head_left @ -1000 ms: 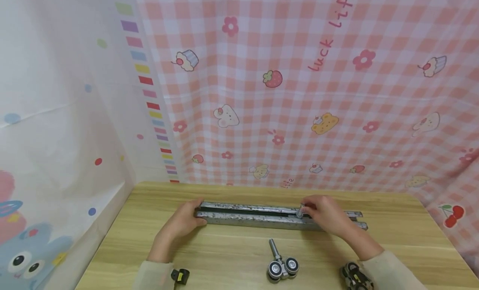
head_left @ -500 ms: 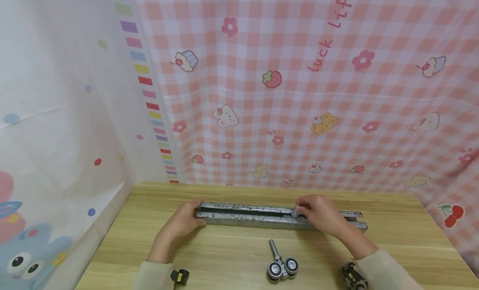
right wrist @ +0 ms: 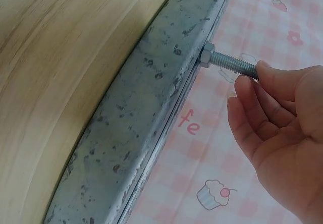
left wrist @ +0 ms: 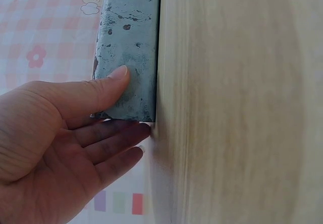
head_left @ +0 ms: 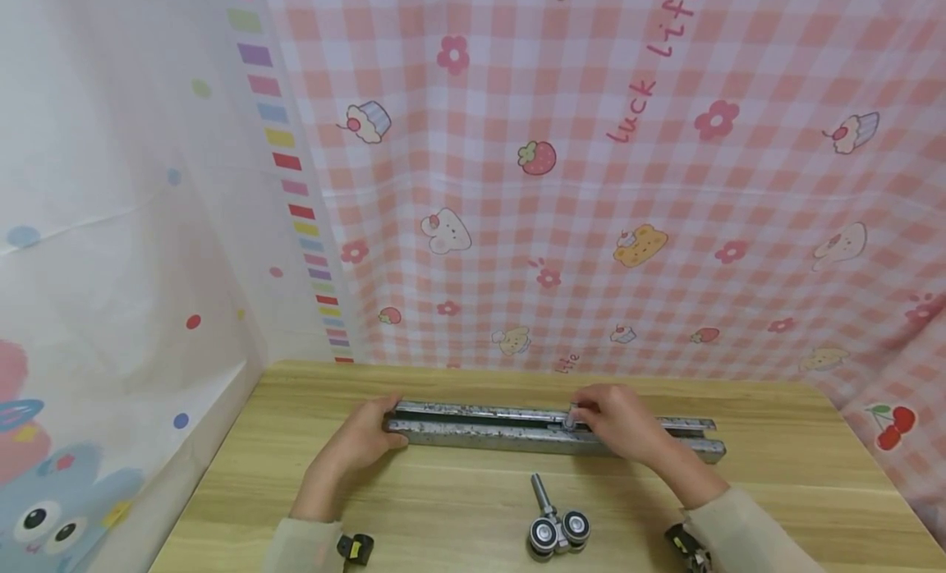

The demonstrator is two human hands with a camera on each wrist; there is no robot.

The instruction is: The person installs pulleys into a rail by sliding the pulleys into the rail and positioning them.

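A grey, speckled metal rail [head_left: 473, 433] lies lengthwise on the table, its slot facing up. My left hand [head_left: 362, 435] grips the rail's left end; in the left wrist view the thumb presses on its side face and the other fingers sit by the end. From the slot, right of the middle, rises a threaded bolt [right wrist: 229, 62] with a hex nut at its base. Thumb and fingertips of my right hand [head_left: 624, 423] pinch the bolt's upper end. Whatever the bolt joins inside the rail is hidden.
Nearer me on the wooden table [head_left: 443, 507] lies a roller trolley [head_left: 559, 530] with wheels and a threaded bolt. A dark object with a yellow mark [head_left: 356, 547] shows beside the left sleeve, another dark object [head_left: 687, 547] by the right. A checked cloth [head_left: 480, 187] hangs behind.
My right hand has moved left along the rail, and the bolt has slid left in the slot with it. The left hand and the rail stay put.
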